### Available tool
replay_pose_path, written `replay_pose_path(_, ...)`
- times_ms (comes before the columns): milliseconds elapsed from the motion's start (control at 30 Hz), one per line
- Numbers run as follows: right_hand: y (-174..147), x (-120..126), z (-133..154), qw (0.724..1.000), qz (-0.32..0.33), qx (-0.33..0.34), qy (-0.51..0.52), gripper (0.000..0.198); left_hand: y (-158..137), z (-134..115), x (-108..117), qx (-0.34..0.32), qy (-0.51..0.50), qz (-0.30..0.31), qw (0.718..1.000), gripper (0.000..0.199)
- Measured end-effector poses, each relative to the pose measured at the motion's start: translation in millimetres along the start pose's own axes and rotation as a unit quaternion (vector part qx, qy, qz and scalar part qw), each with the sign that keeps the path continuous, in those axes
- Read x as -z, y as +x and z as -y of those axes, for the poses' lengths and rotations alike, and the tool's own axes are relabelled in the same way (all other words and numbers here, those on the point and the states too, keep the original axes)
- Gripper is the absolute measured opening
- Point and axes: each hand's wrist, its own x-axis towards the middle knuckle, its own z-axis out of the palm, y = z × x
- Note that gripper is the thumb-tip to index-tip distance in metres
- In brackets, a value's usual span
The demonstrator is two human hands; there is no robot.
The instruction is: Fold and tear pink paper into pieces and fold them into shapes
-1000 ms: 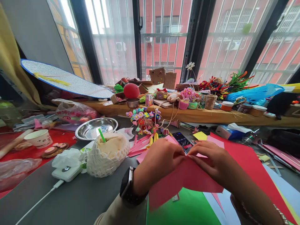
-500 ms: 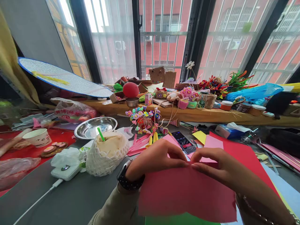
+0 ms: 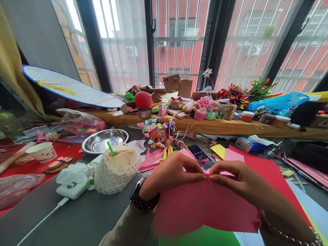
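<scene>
A pink sheet of paper (image 3: pixel 205 208) hangs from both hands above the table, its top edge pinched near the middle. My left hand (image 3: pixel 175 171), with a watch on the wrist, is shut on it between thumb and fingers. Close beside it, my right hand (image 3: pixel 234 176) pinches the same edge; a beaded bracelet circles that wrist. Below the pink sheet lies green paper (image 3: pixel 197 237). Just beyond the hands is a phone (image 3: pixel 200 155) showing a timer. Red paper (image 3: pixel 271 177) spreads under and beyond my right arm.
A coconut in white foam netting (image 3: pixel 116 169) with a green straw stands left of my hands, near a metal plate (image 3: pixel 88 147) and a paper cup (image 3: pixel 42 152). Pink paper strips (image 3: pixel 151 159) and a bunch of small craft flowers (image 3: pixel 156 131) lie beyond. Another person's arm (image 3: pixel 12 159) shows at far left.
The lower edge of the pink sheet has lifted slightly, showing more green paper beneath. Both hands keep their pinch at nearly the same place.
</scene>
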Motion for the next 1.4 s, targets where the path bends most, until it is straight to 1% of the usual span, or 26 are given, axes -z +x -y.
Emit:
replay_pose_path(133,0,1,-1,1.000,0.003,-0.002,0.011,0.021,-1,1,0,-0.002,-0.011,0.004,1.000,0.019)
replay_pose_path(233,0,1,-1,1.000,0.016,0.001,0.024,0.021,-1,0,0,-0.005,-0.026,0.010,1.000,0.019)
replay_pose_path(433,0,1,-1,0.996,0.040,-0.015,0.074,0.022,0,-1,2,0.006,-0.076,0.041,0.996,0.020)
replay_pose_path(633,0,-1,-3,0.993,0.027,-0.030,0.109,0.022,0,-3,2,0.005,-0.046,0.009,0.999,0.019)
replay_pose_path(800,3,-1,-6,0.992,0.017,-0.024,0.120,0.022,1,-4,3,0.017,-0.046,0.009,0.999,0.020)
replay_pose_path(1000,4,-1,-7,0.991,0.020,-0.023,0.129,0.023,2,-2,3,0.018,-0.048,0.011,0.999,0.021)
replay_pose_path(1100,3,-1,-6,0.994,0.019,-0.021,0.108,0.023,1,-1,3,0.011,-0.041,0.023,0.999,0.021)
replay_pose_path(1167,3,0,-5,0.996,0.028,-0.012,0.084,0.023,0,-1,3,-0.007,-0.032,0.034,0.999,0.021)
replay_pose_path(1267,1,1,-3,0.999,0.028,0.012,0.028,0.019,-1,-2,0,-0.043,0.019,0.027,0.999,0.018)
replay_pose_path(1333,-1,1,-2,0.998,-0.004,0.044,-0.044,0.017,-1,-3,-3,-0.061,0.093,0.000,0.994,0.016)
replay_pose_path(1400,-3,-1,-1,0.988,-0.056,0.077,-0.123,0.015,0,-5,-7,-0.074,0.179,-0.041,0.980,0.015)
